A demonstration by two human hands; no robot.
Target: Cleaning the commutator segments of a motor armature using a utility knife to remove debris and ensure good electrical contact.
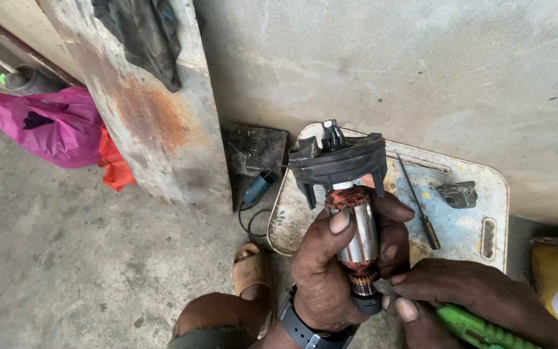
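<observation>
- We see a motor rotor [358,231] with copper windings, held upright in the middle of the view, above a worn tray [479,194].
- Black plastic cap [338,163] sits on the rotor's top end, a small black shaft tip sticking out above it.
- Left hand [330,271] is wrapped around the rotor's metal body, thumb lying along the front, fingers closed behind it; a dark watch [305,329] is on that wrist.
- Right hand [473,300] is closed around a green-handled knife [476,329], fingertips right at the rotor's lower end, by the copper segments. We can't tell if the blade touches the rotor.
- The tray is pale, with faded blue and yellow print, and rests on the floor against the wall.
- On the tray: a thin screwdriver [419,207] with a dark handle, lying diagonally, and a small grey metal part [458,194] near the right edge, well apart from the screwdriver.
- Left of the tray: a dark flat block [256,148] and a blue-grey tool with cable [258,189].
- Below it, a sandalled foot [251,274] on the concrete floor [66,258].
- A rusty metal sheet [156,116] leans on the wall, with a dark cloth [143,35] over its top.
- Far left: a pink bag [50,126] and an orange cloth [114,165].
</observation>
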